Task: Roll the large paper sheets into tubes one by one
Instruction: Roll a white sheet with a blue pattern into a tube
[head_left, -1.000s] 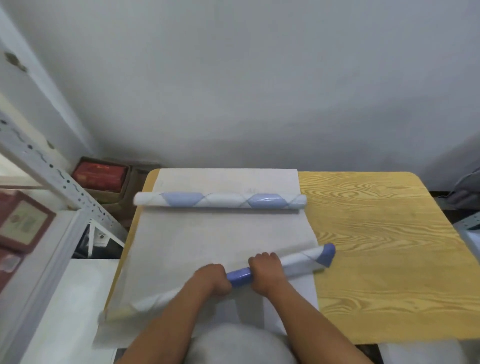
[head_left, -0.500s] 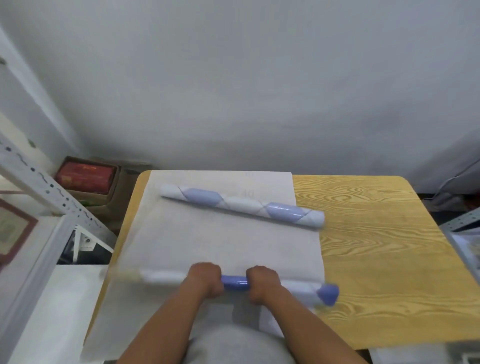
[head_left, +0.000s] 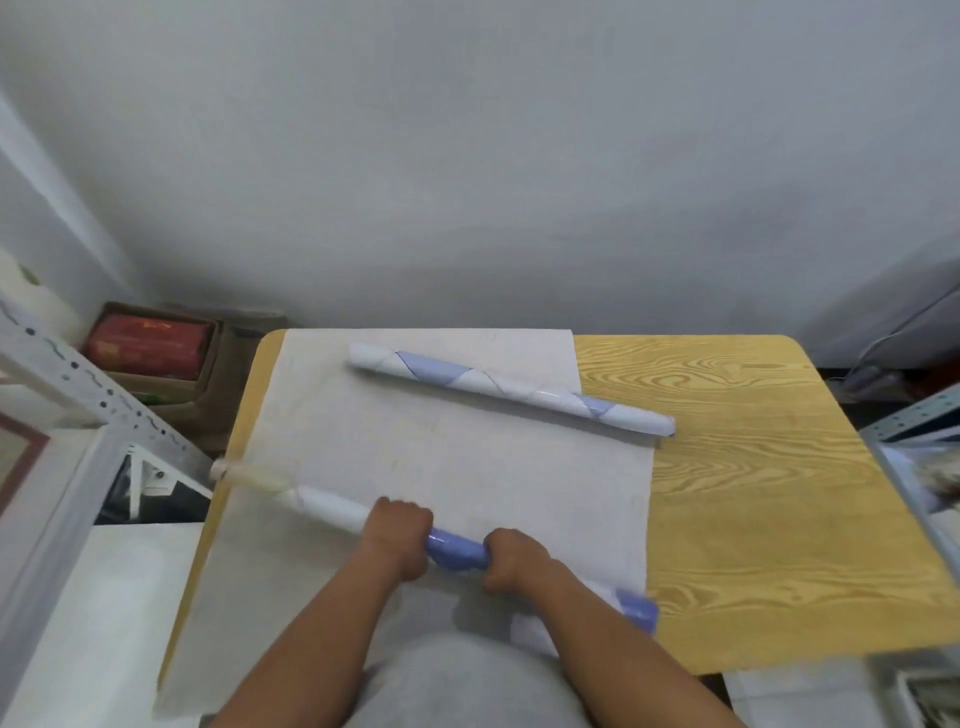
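Note:
A large white paper sheet lies flat over the left half of the wooden table. My left hand and my right hand both grip a white and blue paper tube held slantwise over the sheet's near part. Its left end sticks out past the table's left edge and its blue right end reaches the sheet's right edge. A second rolled tube, white with blue patches, rests diagonally on the sheet's far part.
A white metal shelf frame stands at the left, with a cardboard box holding a red package on the floor behind it. Another shelf borders the table's right side. A grey wall rises behind the table.
The tube in my hands has swung so its left end points farther away and its right end nearer. The far tube has tilted more and shifted right. The view has turned.

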